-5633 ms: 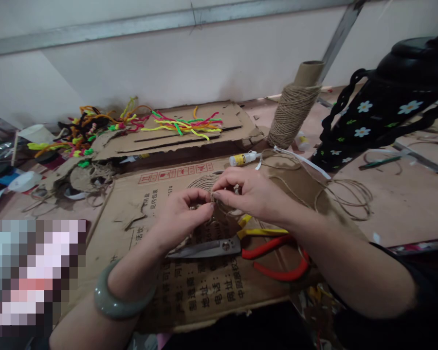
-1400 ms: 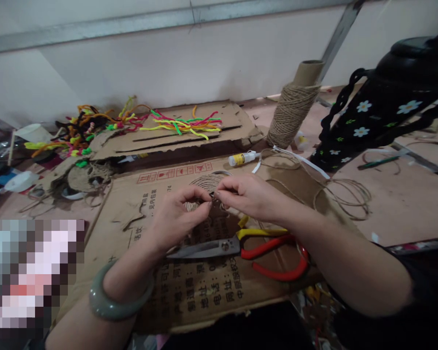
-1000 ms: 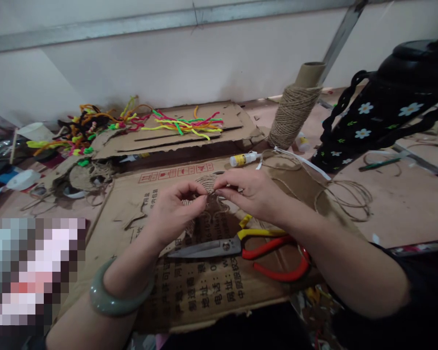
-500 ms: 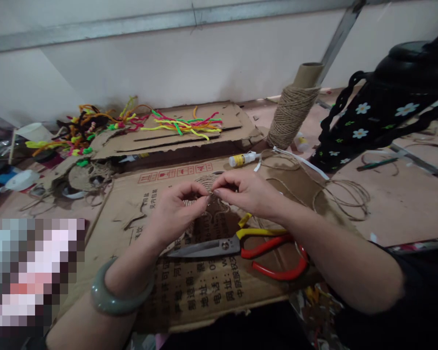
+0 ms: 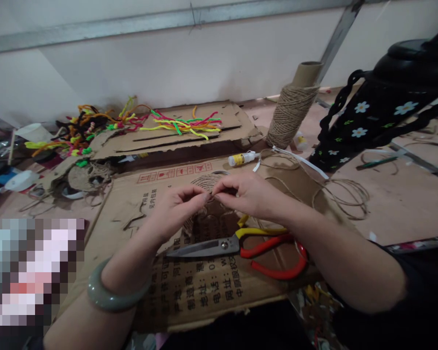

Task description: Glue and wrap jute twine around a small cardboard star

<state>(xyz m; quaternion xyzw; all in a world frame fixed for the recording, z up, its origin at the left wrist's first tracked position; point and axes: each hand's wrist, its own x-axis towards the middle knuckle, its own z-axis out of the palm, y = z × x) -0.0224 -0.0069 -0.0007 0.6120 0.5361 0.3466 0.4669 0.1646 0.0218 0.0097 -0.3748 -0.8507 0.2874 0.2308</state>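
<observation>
- Above the flattened cardboard sheet (image 5: 190, 291), the left hand (image 5: 175, 214) and right hand (image 5: 250, 194) meet fingertip to fingertip, each pinched shut on a short bit of twine (image 5: 210, 194) held between them.
- Compared with half a second ago, both hands sit slightly lower and the pinch points have drawn closer; the left thumb and forefinger are now pressed tighter, hiding more of the strand.
- Across all the earlier pictures the hands stay over the same spot, just in front of the flat twine coil (image 5: 204, 182) lying on the cardboard.
- What shows of the twine runs roughly left to right between the two pinches; its ends are hidden under the fingers, so which way it points cannot be told.
- Scissors (image 5: 237, 245) lie unmoved just near of the hands, blades pointing left, red and yellow handles to the right, under the right forearm.
- A twine spool (image 5: 292, 109) stands upright at the back right, a glue bottle (image 5: 243, 158) lies beside it, and coloured pipe cleaners (image 5: 182, 124) rest on the far cardboard.
- A jade-green bangle (image 5: 113, 294) circles the left wrist.
</observation>
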